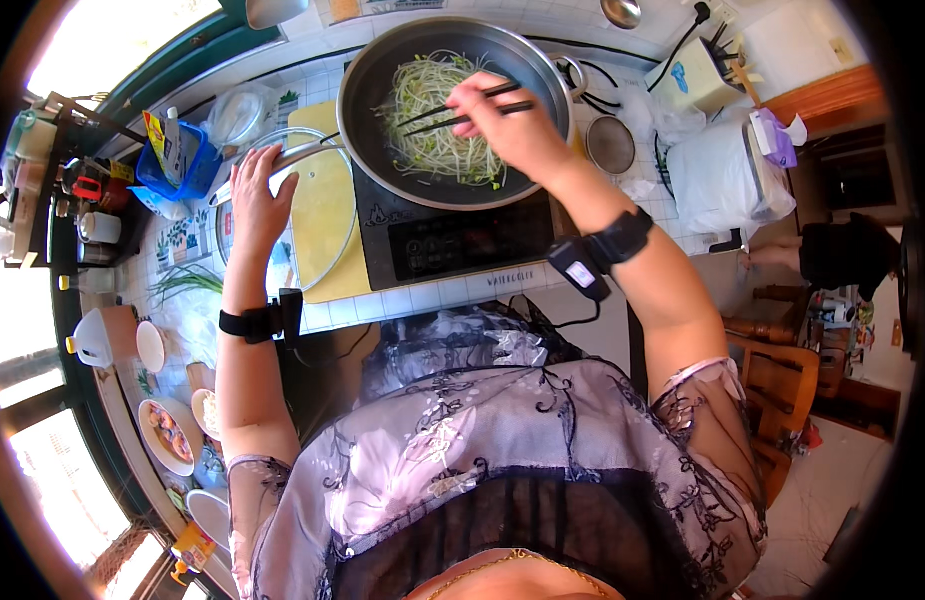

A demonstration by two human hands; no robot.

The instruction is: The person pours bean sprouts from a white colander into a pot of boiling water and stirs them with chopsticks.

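Observation:
My right hand (pixel 500 124) grips a pair of black chopsticks (pixel 440 118), their tips at the bean sprouts (pixel 440 150). The thin pale sprouts with some green leaves lie tangled in a dark wide pan (pixel 368 97) with a metal rim. My left hand (pixel 261 187) rests around the pan's long handle (pixel 301 155) at the left, thumb apart from the fingers. Under the pan is a black induction cooktop (pixel 462 244) with a touch panel. A glass lid (pixel 331 255) lies below the handle, partly over a yellow board (pixel 312 124).
A blue basket (pixel 199 169) with packets stands to the left, beside a seasoning rack (pixel 38 187). Further down the left counter are bowls of food (pixel 166 435). A round strainer (pixel 611 145), a knife block (pixel 691 75) and a plastic-covered box (pixel 706 180) sit at right. Another person (pixel 841 255) is in the background.

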